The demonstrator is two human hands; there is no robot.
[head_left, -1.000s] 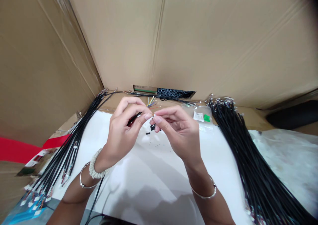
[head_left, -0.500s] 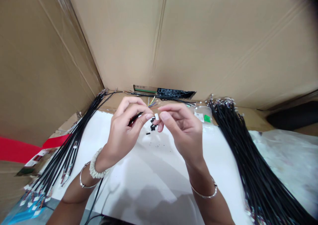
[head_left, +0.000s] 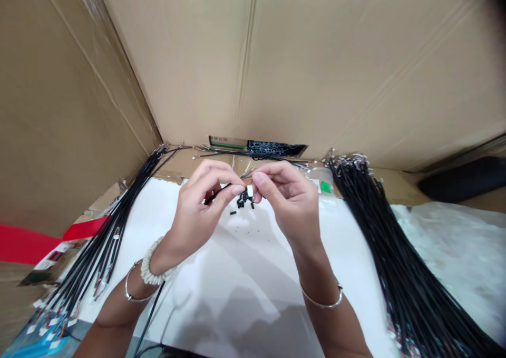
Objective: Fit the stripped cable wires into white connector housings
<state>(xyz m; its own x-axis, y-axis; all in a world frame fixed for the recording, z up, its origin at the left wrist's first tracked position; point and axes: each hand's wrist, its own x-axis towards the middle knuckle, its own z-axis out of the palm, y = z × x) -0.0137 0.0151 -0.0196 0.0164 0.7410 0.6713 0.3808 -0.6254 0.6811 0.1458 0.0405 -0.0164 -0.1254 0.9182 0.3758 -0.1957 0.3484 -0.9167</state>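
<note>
My left hand is closed around the end of a black cable, which trails down past my wrist. Thin coloured wires fan out beyond its fingertips. My right hand faces it with thumb and index finger pinched, seemingly on one of these wires; the fingers partly hide it. A small white connector sits between the two hands' fingertips. Whether it is fixed to a wire, I cannot tell. Just below lie several small black pieces on the white work surface.
Bundles of black cables lie at the left and the right. More cables run along the back, by a slot in the cardboard wall. A clear bag with a green label lies behind my right hand. Clear plastic is at far right.
My right fingertips have risen slightly, from beside the white connector to the wires above it. The connector sits a little lower in view. My left hand keeps its hold on the cable.
</note>
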